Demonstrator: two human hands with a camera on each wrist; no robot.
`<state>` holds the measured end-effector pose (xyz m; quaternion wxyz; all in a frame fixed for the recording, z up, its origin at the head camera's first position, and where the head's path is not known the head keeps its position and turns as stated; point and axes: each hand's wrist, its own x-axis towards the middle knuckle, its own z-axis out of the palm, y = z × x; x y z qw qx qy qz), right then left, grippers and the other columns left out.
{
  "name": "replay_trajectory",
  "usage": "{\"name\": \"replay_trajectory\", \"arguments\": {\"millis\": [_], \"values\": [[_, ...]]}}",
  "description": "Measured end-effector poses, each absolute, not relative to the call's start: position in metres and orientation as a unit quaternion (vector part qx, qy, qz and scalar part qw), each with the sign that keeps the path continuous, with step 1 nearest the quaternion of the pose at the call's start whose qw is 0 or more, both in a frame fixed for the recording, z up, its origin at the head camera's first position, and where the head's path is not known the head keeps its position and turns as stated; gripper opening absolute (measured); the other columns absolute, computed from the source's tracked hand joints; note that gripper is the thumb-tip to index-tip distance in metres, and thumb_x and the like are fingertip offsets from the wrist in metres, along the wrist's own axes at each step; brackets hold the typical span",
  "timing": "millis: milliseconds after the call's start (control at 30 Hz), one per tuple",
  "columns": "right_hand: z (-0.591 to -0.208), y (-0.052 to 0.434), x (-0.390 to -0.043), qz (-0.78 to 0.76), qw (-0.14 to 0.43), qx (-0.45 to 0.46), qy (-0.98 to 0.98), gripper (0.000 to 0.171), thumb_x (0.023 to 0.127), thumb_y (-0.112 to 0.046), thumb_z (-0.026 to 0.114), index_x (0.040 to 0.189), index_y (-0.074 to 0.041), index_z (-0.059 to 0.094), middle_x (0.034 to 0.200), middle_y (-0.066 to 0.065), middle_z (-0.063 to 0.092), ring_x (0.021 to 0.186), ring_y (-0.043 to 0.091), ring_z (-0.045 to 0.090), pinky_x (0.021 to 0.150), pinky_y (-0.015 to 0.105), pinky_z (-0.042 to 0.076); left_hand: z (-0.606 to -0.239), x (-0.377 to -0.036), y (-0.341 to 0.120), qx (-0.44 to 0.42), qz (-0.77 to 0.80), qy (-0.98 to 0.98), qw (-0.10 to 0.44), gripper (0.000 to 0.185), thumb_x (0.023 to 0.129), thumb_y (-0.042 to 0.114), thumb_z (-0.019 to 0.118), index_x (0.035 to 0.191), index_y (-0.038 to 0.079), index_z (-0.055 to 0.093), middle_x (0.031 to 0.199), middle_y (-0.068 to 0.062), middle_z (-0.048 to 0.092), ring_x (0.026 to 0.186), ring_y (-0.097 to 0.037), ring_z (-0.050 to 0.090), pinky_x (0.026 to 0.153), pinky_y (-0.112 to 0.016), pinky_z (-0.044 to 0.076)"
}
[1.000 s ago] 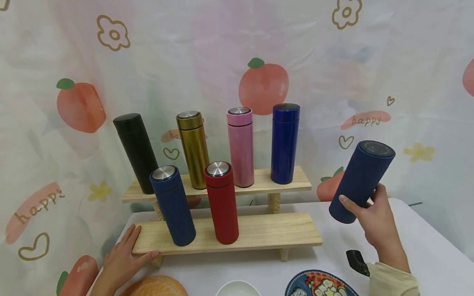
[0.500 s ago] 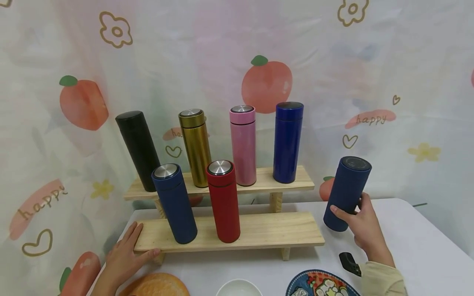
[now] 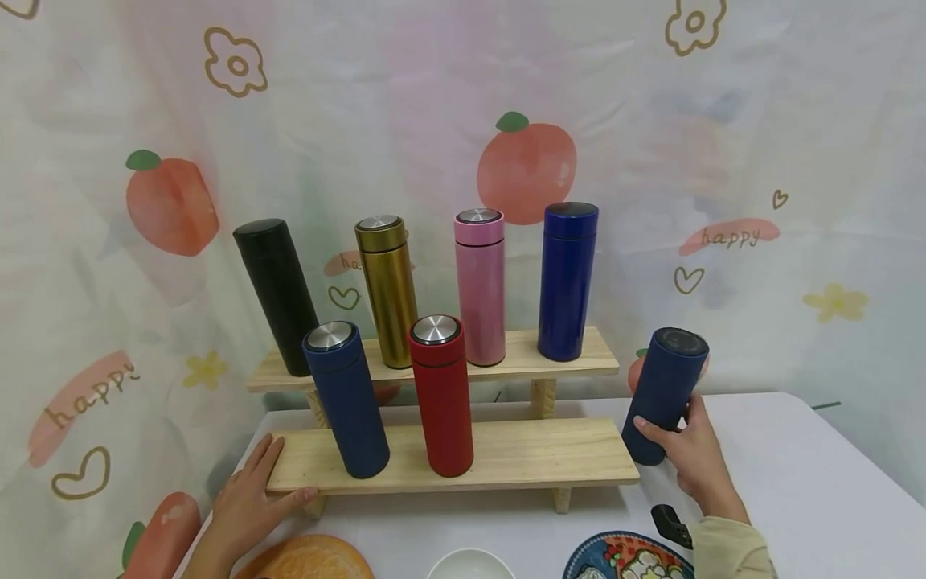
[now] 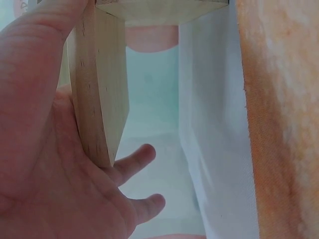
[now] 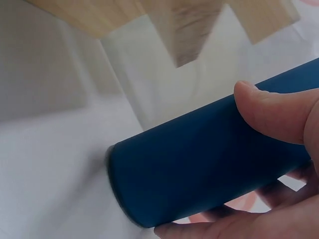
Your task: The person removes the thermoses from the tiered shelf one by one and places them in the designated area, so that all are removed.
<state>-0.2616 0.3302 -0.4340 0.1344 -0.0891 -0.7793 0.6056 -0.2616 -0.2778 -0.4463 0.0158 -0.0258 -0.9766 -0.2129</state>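
Note:
My right hand [image 3: 698, 458] grips a dark blue thermos flask [image 3: 669, 386] around its lower half, thumb in front. The flask leans to the right, black lid up, just off the right end of the lower wooden shelf [image 3: 550, 450]; its base [image 5: 134, 186] shows in the right wrist view. My left hand [image 3: 246, 503] rests against that shelf's left end, thumb along the front edge and fingers straight. In the left wrist view two fingers [image 4: 137, 162] reach past the board. On the lower shelf stand a blue flask [image 3: 350, 410] and a red flask [image 3: 443, 402].
Behind, the upper shelf [image 3: 517, 350] carries a black flask [image 3: 278, 297], a gold one [image 3: 388, 297], a pink one [image 3: 481, 297] and a glossy blue one [image 3: 567, 289]. In front lie bread [image 3: 311, 559], a white bowl [image 3: 470, 567] and a patterned plate [image 3: 579, 563].
My right hand has brought the dark blue flask left and down, closer to the lower shelf's right end. The left hand stays at the shelf.

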Motion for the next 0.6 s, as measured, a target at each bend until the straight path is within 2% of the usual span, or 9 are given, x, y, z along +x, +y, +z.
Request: {"name": "replay_trajectory", "arguments": {"millis": [333,600], "values": [[-0.440,0.326,-0.263,0.585,0.133,-0.090,-0.795,0.106,0.100,-0.001,0.074,0.169,0.001,-0.007,0.170,0.039,0.009,0.154,0.059,0.019,0.119,0.071,0.025,-0.447,-0.263,-0.279,-0.041,-0.221,-0.974,0.036,0.114,0.091,0.065,0.076,0.166,-0.006,0.026,0.171,-0.032,0.017,0.139,-0.071,0.035,0.106,-0.080,0.032],[-0.452,0.323,-0.267,0.480,0.155,-0.137,-0.853,0.102,0.099,-0.017,0.079,0.166,0.008,0.006,0.160,0.045,0.028,0.143,0.062,0.037,0.115,0.070,0.032,-0.451,-0.261,-0.276,-0.040,-0.229,-0.972,0.034,0.113,0.092,0.063,0.075,0.166,-0.007,0.026,0.171,-0.033,0.016,0.140,-0.072,0.032,0.108,-0.081,0.029]]}}
